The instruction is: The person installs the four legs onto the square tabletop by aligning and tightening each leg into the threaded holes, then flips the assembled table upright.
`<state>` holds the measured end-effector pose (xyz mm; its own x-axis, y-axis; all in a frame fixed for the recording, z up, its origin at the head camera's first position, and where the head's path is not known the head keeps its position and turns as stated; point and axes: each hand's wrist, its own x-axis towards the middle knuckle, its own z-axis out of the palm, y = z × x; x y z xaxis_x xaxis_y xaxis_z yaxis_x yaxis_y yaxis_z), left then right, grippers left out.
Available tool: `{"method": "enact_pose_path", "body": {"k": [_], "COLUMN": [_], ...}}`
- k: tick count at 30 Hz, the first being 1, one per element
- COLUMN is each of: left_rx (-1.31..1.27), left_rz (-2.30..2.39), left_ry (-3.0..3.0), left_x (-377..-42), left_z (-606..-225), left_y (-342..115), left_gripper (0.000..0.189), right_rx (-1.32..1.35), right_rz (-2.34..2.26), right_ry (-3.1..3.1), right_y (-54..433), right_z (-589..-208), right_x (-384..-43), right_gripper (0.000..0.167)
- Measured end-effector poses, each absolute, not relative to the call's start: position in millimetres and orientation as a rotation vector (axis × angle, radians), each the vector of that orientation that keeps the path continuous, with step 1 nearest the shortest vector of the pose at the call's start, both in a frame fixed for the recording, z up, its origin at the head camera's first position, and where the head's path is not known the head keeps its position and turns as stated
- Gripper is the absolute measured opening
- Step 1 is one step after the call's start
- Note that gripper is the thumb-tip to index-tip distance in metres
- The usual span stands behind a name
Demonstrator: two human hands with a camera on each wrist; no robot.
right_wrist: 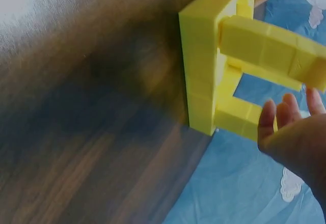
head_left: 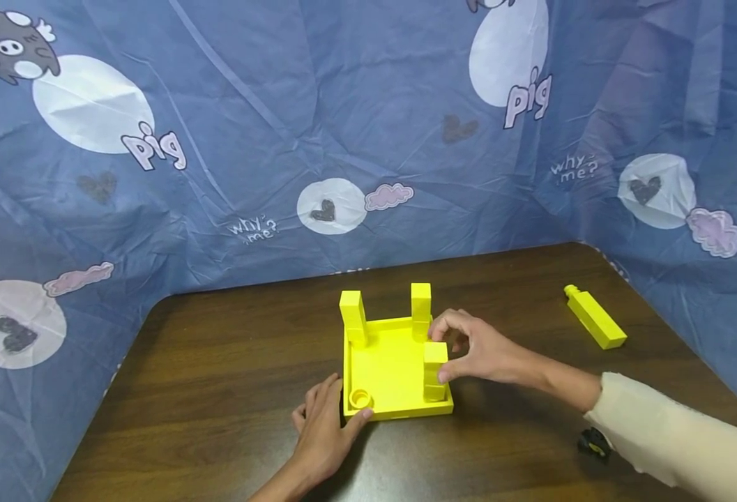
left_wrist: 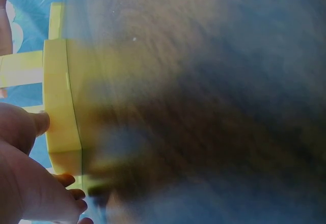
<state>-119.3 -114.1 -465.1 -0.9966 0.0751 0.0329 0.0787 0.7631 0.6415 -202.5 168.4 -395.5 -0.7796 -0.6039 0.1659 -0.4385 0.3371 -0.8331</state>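
A shallow yellow square base (head_left: 390, 366) with a raised rim lies on the table, like a small upturned toy table. Three square yellow legs stand up from it: a far left leg (head_left: 352, 317), a far right leg (head_left: 421, 310) and a near right leg (head_left: 435, 369). At the near left corner a round socket (head_left: 360, 399) holds no leg. My left hand (head_left: 327, 432) grips that corner, thumb on the front rim and fingers along the left side. My right hand (head_left: 477, 348) curls about the near right leg, thumb against its side; the fingertips (right_wrist: 267, 114) show beside it in the right wrist view.
A loose yellow leg (head_left: 596, 319) with a knobbed end lies at the right on the brown wooden table (head_left: 236, 362). A small black object (head_left: 594, 444) sits near my right sleeve (head_left: 675, 432). Blue printed cloth (head_left: 268, 139) hangs behind and beside the table.
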Motion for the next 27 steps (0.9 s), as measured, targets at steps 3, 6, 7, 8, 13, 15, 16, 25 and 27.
{"method": "enact_pose_path", "body": {"k": [3, 6, 7, 8, 13, 15, 16, 25, 27], "left_rx": [-0.129, -0.122, -0.123, -0.123, -0.121, -0.12, -0.119, -0.146, -0.147], "left_rz": [-1.075, -1.079, -1.08, -1.08, -1.081, -1.086, -1.089, -1.107, -1.104], "left_ry": [-2.952, -2.959, -2.959, -2.959, -2.96, -2.958, -2.956, -2.931, -2.931], "left_x": [-119, -119, -119, -119, -118, -119, -119, -116, -116], "left_z": [-465, -465, -465, -465, -466, -466, -465, -463, -463], "left_y": [-114, -114, -114, -114, -115, -114, -114, -115, -115], "left_gripper": [0.058, 0.058, 0.059, 0.059, 0.059, 0.059, 0.059, 0.06, 0.06], "right_rx": [-1.019, -1.064, -1.069, -1.071, -1.014, -0.979, -0.963, -0.944, -0.928], "right_rz": [-1.353, -1.305, -1.294, -1.293, -1.335, -1.362, -1.374, -1.429, -1.432], "right_ry": [2.362, 2.295, 2.281, 2.27, 2.313, 2.341, 2.354, 2.431, 2.437], "right_y": [174, 177, 178, 178, 175, 172, 170, 162, 163], "right_z": [-391, -386, -385, -384, -385, -386, -387, -395, -397], "right_x": [-206, -210, -211, -212, -211, -210, -209, -202, -202], "right_gripper": [0.058, 0.06, 0.057, 0.053, 0.036, 0.034, 0.034, 0.043, 0.045]}}
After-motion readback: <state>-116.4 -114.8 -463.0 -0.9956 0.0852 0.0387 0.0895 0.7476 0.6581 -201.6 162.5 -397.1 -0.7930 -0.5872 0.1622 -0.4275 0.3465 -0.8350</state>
